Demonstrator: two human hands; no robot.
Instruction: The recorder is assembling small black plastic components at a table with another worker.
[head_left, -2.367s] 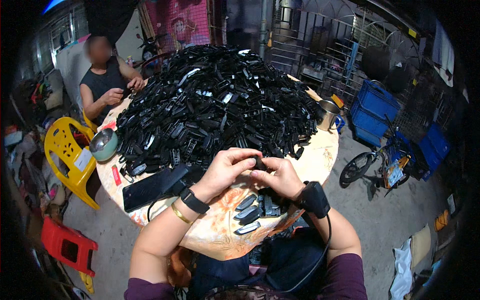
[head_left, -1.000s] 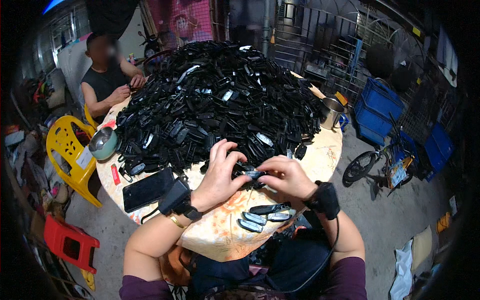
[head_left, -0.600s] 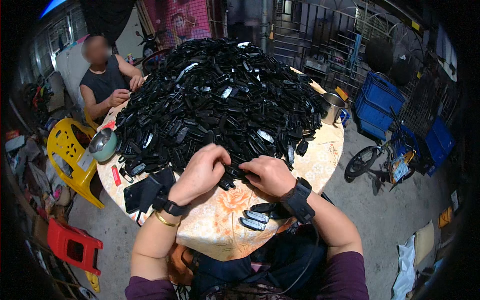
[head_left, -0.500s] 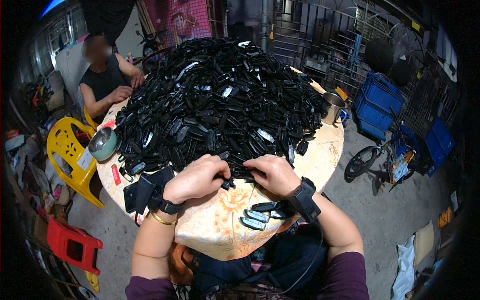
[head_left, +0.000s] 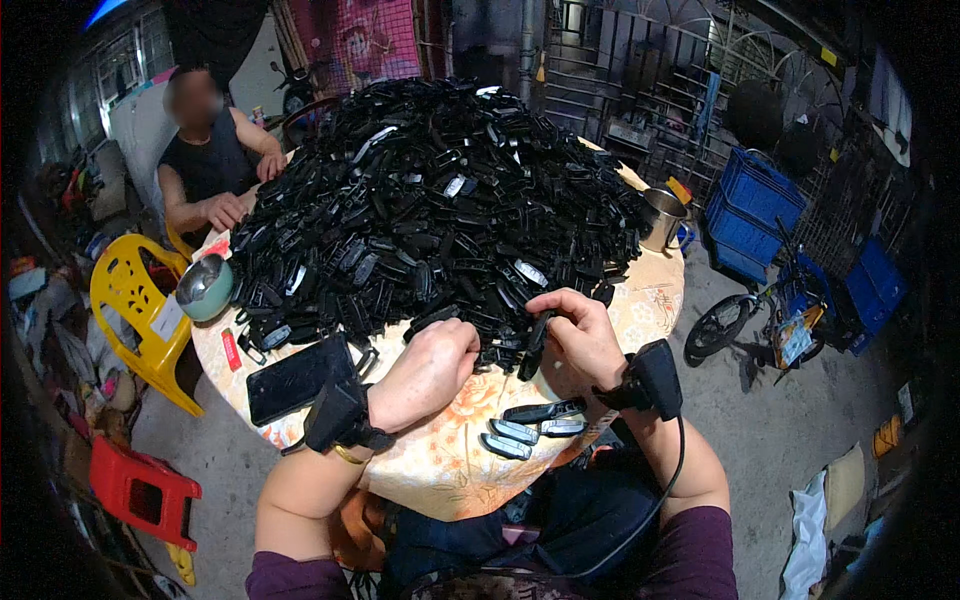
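A: What do we find in the right hand (head_left: pixel 580 345)?

B: We see its thumb and fingers pinched narrow around one slim black piece (head_left: pixel 536 347), which slants back toward us from the fingertips, just at the near edge of the big black heap (head_left: pixel 440 215).

A: And the left hand (head_left: pixel 430 365)?

B: Its fingers curl inward at that same edge, to the left of the pinched piece. The tips are turned away from us, so we cannot tell whether they grip anything.

A: Do we have loose pieces elsewhere?

B: Yes, nearer to us than either set of fingers: a small group of loose pieces (head_left: pixel 514 432), one dark and several with pale grey faces, lying close together on the flowered tablecloth (head_left: pixel 440 475).

A: What lies left of the left fingers?

B: We have a dark phone (head_left: pixel 285 388) lying flat, then a small red packet (head_left: pixel 231 350), and farther off a pale green bowl (head_left: pixel 212 312).

A: And beyond the right fingers?

B: A metal mug (head_left: pixel 658 235), past the heap's right side. Well beyond the left fingers, we see another person (head_left: pixel 205 160) seated, hands by the heap.
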